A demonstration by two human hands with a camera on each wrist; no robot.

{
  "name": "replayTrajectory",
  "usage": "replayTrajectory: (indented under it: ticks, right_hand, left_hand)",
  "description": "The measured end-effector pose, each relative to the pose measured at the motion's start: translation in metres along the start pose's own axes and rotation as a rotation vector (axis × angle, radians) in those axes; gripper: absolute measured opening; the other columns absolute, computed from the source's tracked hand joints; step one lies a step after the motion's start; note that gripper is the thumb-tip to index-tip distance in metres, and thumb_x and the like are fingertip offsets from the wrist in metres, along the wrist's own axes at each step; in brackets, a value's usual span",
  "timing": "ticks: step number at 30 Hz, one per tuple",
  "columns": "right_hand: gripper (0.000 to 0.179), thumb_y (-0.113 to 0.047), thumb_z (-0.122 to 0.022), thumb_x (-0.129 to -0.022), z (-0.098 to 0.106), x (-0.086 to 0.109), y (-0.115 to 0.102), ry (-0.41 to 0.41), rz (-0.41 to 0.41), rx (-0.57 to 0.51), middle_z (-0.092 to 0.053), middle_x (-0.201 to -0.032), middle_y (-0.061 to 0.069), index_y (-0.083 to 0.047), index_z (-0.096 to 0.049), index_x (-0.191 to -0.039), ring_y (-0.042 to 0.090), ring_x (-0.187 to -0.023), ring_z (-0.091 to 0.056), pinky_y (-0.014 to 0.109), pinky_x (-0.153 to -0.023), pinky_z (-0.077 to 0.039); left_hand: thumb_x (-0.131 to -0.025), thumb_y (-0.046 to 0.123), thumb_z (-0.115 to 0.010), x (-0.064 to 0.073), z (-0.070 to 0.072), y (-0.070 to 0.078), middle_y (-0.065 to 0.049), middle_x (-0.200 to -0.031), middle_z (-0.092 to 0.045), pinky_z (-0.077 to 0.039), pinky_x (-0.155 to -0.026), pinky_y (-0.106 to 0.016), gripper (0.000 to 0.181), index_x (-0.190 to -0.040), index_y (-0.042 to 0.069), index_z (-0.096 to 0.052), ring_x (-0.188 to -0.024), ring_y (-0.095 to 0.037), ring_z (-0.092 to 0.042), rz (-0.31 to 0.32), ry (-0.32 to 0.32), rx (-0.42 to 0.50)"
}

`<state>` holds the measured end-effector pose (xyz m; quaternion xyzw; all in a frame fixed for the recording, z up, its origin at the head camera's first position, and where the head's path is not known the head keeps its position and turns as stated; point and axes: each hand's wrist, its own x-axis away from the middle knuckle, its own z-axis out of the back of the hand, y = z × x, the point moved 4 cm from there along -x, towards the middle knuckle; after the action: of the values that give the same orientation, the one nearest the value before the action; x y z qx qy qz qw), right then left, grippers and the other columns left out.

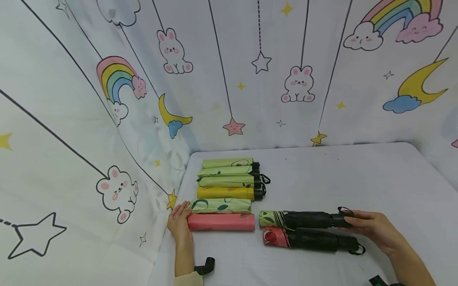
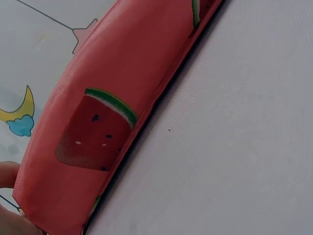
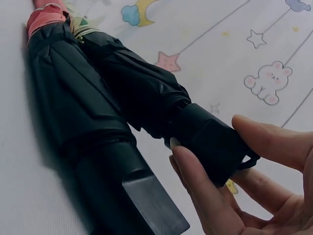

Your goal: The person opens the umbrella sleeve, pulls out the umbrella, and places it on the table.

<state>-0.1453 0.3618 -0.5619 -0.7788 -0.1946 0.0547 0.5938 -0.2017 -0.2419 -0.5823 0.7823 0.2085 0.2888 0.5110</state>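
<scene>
My left hand [image 1: 180, 224] touches the left ends of a pink watermelon-print umbrella cover [image 1: 222, 222] and a pale green leaf-print cover [image 1: 220, 205] lying just behind it. In the left wrist view, fingertips [image 2: 14, 223] show beside the end of the pink cover [image 2: 117, 63]; the rest of that hand is out of frame. On the right, my right hand [image 1: 373, 230] holds a folded black umbrella [image 1: 307, 219] with a green end, its thumb and fingers around the black handle [image 3: 215, 142]. In front lies another folded black umbrella [image 1: 315, 240], with a red end and a wrist loop.
Behind the covers, a yellow umbrella [image 1: 225, 193] and several green umbrellas [image 1: 225, 181] lie in a row, black handles to the right. The white table [image 1: 340, 178] ends at a printed curtain [image 1: 214, 79] at the back and left.
</scene>
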Motion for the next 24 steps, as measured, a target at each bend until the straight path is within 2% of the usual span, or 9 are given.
replayTrajectory:
  ticks: [3,7,11,15,20,24]
  right_hand:
    - [0.033,0.006,-0.051,-0.106,0.0044,0.0005,0.0011,0.052,-0.032,0.070,-0.077,-0.115,-0.001,-0.007,-0.078,-0.120,0.023,-0.102,-0.077,0.027,-0.091,-0.059]
    - [0.024,-0.005,-0.062,-0.104,0.0094,0.0023,0.0015,0.169,-0.108,0.265,-0.078,-0.111,-0.002,0.000,-0.074,-0.125,0.019,-0.101,-0.077,0.024,-0.086,-0.059]
    - [0.041,-0.022,-0.072,-0.101,0.0106,0.0040,0.0027,0.248,-0.194,0.476,-0.078,-0.112,-0.001,0.004,-0.068,-0.133,0.017,-0.102,-0.076,0.023,-0.082,-0.056]
    - [0.049,-0.029,-0.073,-0.100,0.0088,0.0046,0.0025,0.268,-0.224,0.575,-0.077,-0.115,-0.002,0.004,-0.066,-0.135,0.013,-0.102,-0.074,0.025,-0.082,-0.054]
    - [0.052,-0.035,-0.071,-0.101,0.0052,0.0049,-0.0014,0.273,-0.230,0.670,-0.075,-0.121,0.005,0.004,-0.067,-0.134,0.006,-0.101,-0.070,0.028,-0.083,-0.056]
    - [0.054,-0.044,-0.070,-0.100,0.0021,0.0017,-0.0045,0.283,-0.232,0.788,-0.073,-0.127,0.011,-0.002,-0.069,-0.134,0.006,-0.105,-0.067,0.041,-0.090,-0.058]
  left_hand:
    - [-0.093,-0.012,-0.067,-0.0005,0.0007,-0.0004,-0.026,-0.145,-0.059,-0.058,-0.088,-0.021,0.063,-0.149,-0.007,-0.040,-0.122,-0.021,-0.069,0.006,-0.003,-0.010]
    - [-0.093,-0.013,-0.067,-0.0017,0.0015,0.0000,-0.027,-0.144,-0.059,-0.058,-0.089,-0.021,0.062,-0.149,-0.007,-0.040,-0.123,-0.023,-0.068,0.005,-0.003,-0.010]
    - [-0.093,-0.013,-0.067,-0.0031,0.0021,0.0008,-0.027,-0.142,-0.060,-0.058,-0.089,-0.021,0.062,-0.148,-0.007,-0.040,-0.120,-0.022,-0.070,0.002,0.000,-0.003]
    - [-0.093,-0.013,-0.068,-0.0030,0.0023,0.0024,-0.027,-0.142,-0.060,-0.058,-0.089,-0.021,0.061,-0.147,-0.008,-0.040,-0.119,-0.022,-0.070,-0.008,-0.004,0.001]
    - [-0.095,-0.009,-0.067,-0.0008,0.0014,0.0055,-0.026,-0.143,-0.059,-0.057,-0.093,-0.020,0.060,-0.148,-0.007,-0.039,-0.124,-0.024,-0.068,-0.013,-0.018,-0.028]
    - [-0.097,-0.006,-0.067,0.0011,0.0002,0.0090,-0.026,-0.145,-0.058,-0.055,-0.097,-0.021,0.060,-0.150,-0.008,-0.037,-0.129,-0.027,-0.064,-0.013,-0.023,-0.041]
